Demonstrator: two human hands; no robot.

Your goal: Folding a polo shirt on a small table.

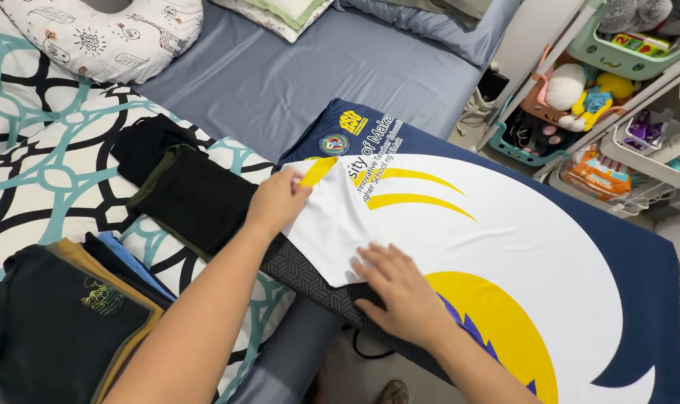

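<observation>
Two bare hands work a navy, white and yellow jersey [504, 224] spread on the bed — the left hand [279, 200] pinches its folded sleeve edge, forearm outstretched; the right hand [400, 288] lies flat, fingers spread, just below that pinch.

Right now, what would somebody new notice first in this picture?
A big navy, white and yellow jersey spread across the bed, with the left hand pinching its folded sleeve and the right hand pressing flat beside it. At left, stacks of dark folded clothes lie on a teal-patterned cover.
</observation>
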